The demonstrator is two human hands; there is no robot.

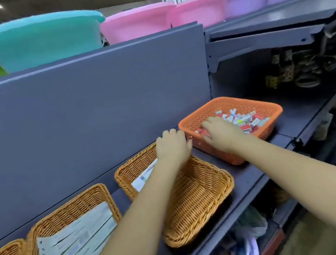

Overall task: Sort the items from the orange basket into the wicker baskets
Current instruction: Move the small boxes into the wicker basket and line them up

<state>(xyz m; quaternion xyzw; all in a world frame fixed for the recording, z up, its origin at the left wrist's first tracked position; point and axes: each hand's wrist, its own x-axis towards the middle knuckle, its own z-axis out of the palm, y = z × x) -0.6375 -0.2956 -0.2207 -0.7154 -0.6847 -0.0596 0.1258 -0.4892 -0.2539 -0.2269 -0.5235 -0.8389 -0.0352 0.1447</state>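
Grey shop shelf carries an orange basket toward its right end, with small packets heaped inside. Right hand reaches in, fingers curled among the packets at the basket's left wall; whether it grasps one I cannot tell. Left hand hangs clenched above the nearest wicker basket, its contents hidden. Two more wicker baskets sit along the left, holding white packs

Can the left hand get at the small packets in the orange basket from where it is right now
Probably yes. The left hand hovers over the far end of the nearest wicker basket, right beside the orange basket, which is open-topped. The right hand already reaches into the packets, so the near corner looks crowded.
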